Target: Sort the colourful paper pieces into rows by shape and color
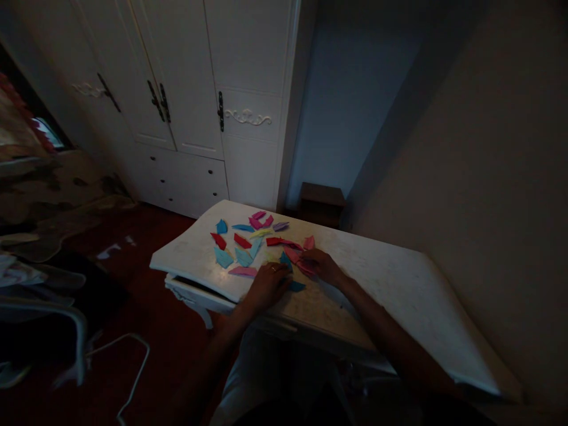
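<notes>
My left hand [270, 285] is at the near side of a white desk [355, 278], fingers curled over dark blue folded paper [296, 286]. The blue shows both above and below the fingers; whether it is one piece or two is hidden. With bent fingers, my right hand [323, 266] grips pink folded paper [306, 267] just to the right. A red folded strip [281, 241] lies beyond the hands, close to a salmon piece [309, 242]. Left of my left hand are a light pink strip [243, 271] and turquoise folded pieces [223, 257].
More folded papers lie toward the far left: red [242, 241], blue [221, 226], magenta [259, 222] and purple [281, 226]. A white wardrobe [252, 154] stands behind the desk, a brown cabinet [322, 195] beside it. A wall [488, 177] rises on the right.
</notes>
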A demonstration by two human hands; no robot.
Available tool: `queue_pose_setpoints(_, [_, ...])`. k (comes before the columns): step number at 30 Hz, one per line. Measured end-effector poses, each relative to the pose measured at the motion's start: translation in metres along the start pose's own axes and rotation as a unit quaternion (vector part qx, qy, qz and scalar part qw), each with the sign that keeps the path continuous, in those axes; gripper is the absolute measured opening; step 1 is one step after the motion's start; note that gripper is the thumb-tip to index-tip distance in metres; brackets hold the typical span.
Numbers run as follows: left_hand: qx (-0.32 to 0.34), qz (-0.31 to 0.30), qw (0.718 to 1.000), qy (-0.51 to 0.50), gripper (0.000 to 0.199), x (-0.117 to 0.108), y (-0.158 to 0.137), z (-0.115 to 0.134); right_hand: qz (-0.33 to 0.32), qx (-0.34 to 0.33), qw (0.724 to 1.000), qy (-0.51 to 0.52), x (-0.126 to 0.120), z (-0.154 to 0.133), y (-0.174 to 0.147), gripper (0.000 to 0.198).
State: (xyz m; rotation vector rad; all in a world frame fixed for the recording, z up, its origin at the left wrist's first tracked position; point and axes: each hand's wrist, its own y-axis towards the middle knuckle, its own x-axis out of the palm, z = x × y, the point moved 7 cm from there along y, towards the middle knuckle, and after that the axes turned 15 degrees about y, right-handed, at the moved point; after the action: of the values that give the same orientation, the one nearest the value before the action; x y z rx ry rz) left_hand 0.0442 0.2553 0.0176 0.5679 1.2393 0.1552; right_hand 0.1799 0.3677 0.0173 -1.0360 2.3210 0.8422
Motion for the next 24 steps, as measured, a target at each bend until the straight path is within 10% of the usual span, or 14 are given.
queue_pose_setpoints(10, [-0.01,-0.029,0.999,0.025,0.025,0.005,-0.007,-0.002,-0.042,0.095,0.992,-0.075,0.016,0.02,0.071,0.026])
queue_pose_setpoints(24, [-0.036,0.034,0.999,0.012,0.025,0.0,-0.013,-0.008,-0.012,0.091,0.991,-0.094,0.008,0.027,0.051,0.041])
